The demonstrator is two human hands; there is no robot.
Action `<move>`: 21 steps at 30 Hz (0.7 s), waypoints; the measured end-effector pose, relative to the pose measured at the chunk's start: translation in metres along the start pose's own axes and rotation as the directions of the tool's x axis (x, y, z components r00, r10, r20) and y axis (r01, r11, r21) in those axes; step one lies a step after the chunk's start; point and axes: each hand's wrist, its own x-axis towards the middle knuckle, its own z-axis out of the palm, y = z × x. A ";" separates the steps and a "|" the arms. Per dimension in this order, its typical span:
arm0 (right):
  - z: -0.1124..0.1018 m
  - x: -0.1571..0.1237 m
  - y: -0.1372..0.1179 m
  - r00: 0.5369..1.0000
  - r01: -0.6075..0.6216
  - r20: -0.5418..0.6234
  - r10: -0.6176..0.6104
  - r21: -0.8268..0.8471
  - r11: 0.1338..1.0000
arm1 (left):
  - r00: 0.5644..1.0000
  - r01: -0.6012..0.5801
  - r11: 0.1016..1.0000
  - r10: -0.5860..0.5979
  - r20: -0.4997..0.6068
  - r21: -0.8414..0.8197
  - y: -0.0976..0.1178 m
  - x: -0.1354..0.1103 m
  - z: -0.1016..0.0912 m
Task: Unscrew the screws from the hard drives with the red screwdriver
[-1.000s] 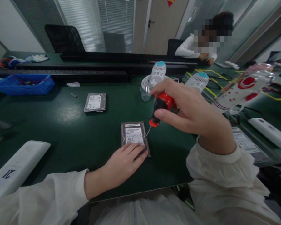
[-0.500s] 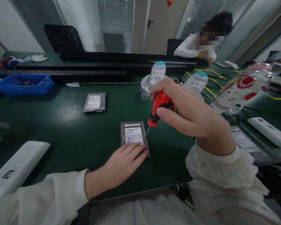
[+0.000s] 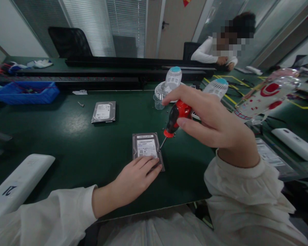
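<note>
A hard drive (image 3: 146,146) with a white label lies flat on the green table (image 3: 66,143) in front of me. My left hand (image 3: 137,177) rests flat on its near end, fingers stretched out, pressing it down. My right hand (image 3: 210,119) is closed round a red and black screwdriver (image 3: 176,117). The screwdriver is tilted, and its tip touches the drive's right edge.
A second hard drive (image 3: 104,112) lies further back on the left, with a loose screw (image 3: 80,104) near it. A blue bin (image 3: 25,91), white fan-like parts (image 3: 173,78), a small clear cup (image 3: 159,101) and white casings (image 3: 17,184) surround the work spot. Another person (image 3: 218,51) sits at the far bench.
My right hand has turned the screwdriver handle a little, its fingers shifting round it. The tip stays at the drive's right edge. My left hand has not moved.
</note>
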 end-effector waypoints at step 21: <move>0.006 0.001 -0.001 0.999 -0.032 -0.013 0.031 -0.027 0.999 | 0.999 0.004 1.000 -0.004 0.049 0.003 0.001 -0.001 0.002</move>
